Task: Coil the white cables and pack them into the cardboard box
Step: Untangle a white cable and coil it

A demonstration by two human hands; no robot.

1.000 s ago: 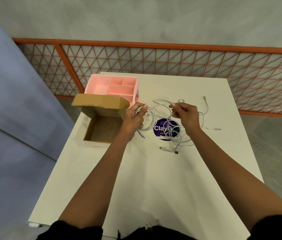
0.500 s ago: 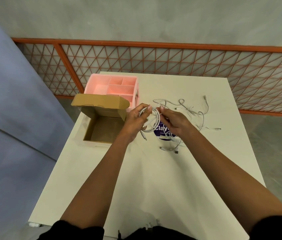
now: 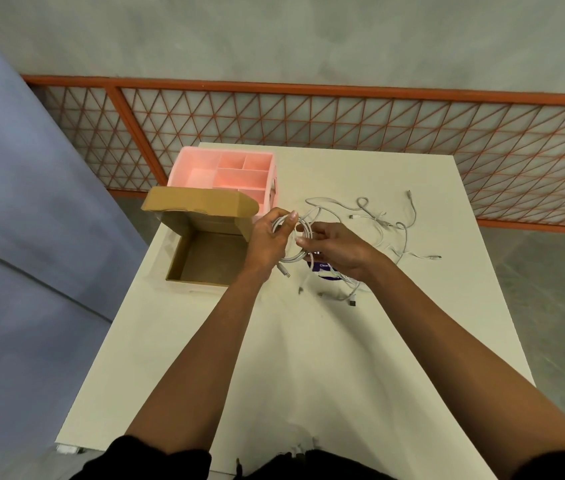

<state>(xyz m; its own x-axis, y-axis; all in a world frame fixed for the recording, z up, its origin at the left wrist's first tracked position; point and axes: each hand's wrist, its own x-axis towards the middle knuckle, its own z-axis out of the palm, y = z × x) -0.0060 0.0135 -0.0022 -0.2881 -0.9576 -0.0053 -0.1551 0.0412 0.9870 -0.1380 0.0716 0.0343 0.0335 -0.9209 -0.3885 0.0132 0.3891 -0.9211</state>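
Observation:
A white cable coil (image 3: pixel 303 233) hangs between my two hands just right of the open cardboard box (image 3: pixel 205 258). My left hand (image 3: pixel 269 242) pinches the coil's top loops, and one plug end dangles below it. My right hand (image 3: pixel 338 249) grips the coil's right side, fingers curled around the strands. More loose white cables (image 3: pixel 383 223) lie tangled on the white table (image 3: pixel 274 358) behind and right of my right hand. The box is empty, its lid flap standing up at the back.
A pink divided organiser (image 3: pixel 236 174) stands directly behind the box. A purple round sticker (image 3: pixel 322 268) lies on the table, mostly hidden under my right hand. An orange lattice railing (image 3: pixel 343 126) runs beyond the table's far edge.
My right hand has swung left from the loose cables to meet my left hand, laying another loop onto the coil. The coil has grown tighter; the left hand stayed near the box.

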